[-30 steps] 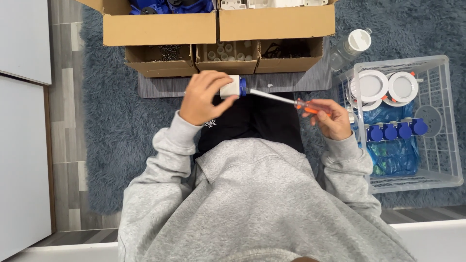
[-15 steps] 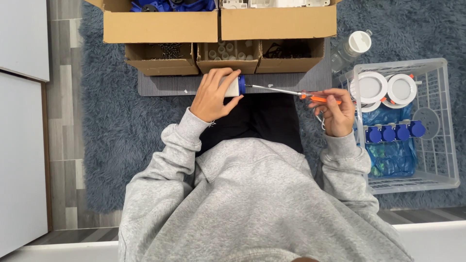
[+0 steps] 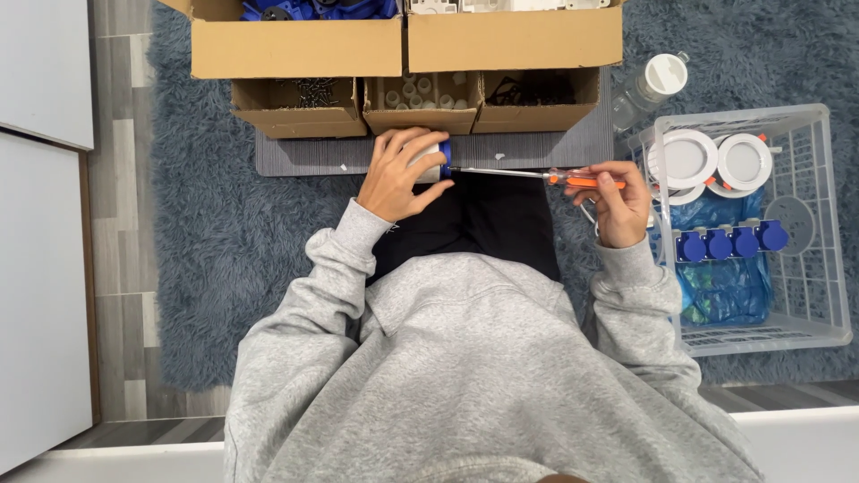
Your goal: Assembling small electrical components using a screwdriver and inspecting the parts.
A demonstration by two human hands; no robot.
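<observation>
My left hand [image 3: 394, 174] is wrapped around a small white and blue cylindrical part [image 3: 435, 159], held sideways over my lap. In my right hand [image 3: 617, 204] is a screwdriver [image 3: 537, 175] with an orange and clear handle. Its metal shaft lies level and the tip meets the blue end of the part. Both hands hover just in front of a grey ribbed mat [image 3: 304, 154]. Grey sweatshirt sleeves cover both arms.
Three small open cardboard boxes [image 3: 407, 103] of small parts stand on the mat, with two bigger boxes [image 3: 403, 40] behind. On the right a clear plastic crate [image 3: 828, 224] holds white round fittings and blue parts. A clear bottle [image 3: 649, 85] lies near it. Blue shaggy rug underneath.
Both hands have shifted slightly up and away from my body. The screwdriver has levelled out, and its tip stays against the blue end of the part.
</observation>
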